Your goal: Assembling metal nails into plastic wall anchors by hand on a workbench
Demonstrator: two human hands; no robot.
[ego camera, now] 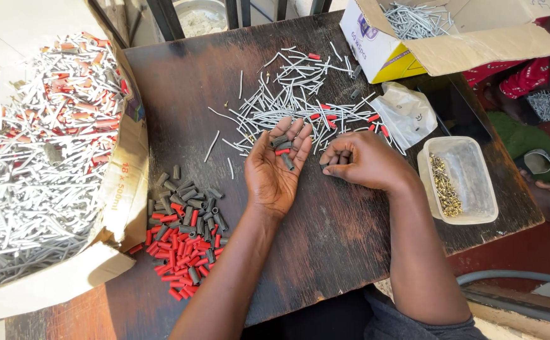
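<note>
The large cardboard box of grey rods point(48, 164), left of the dark wooden table point(325, 239), is cut off by the frame's edge. The right hand point(363, 160) curls over something unseen, possibly a sleeve.

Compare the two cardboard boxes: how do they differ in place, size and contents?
The left box stands at the table's left edge, beside the pile of sleeves; the far box sits at the top right corner. The left box looks much larger. It is heaped with grey sticks, many red-tipped; the far box shows a smaller heap of plain grey ones. Both are open cardboard boxes holding thin grey sticks.
</note>
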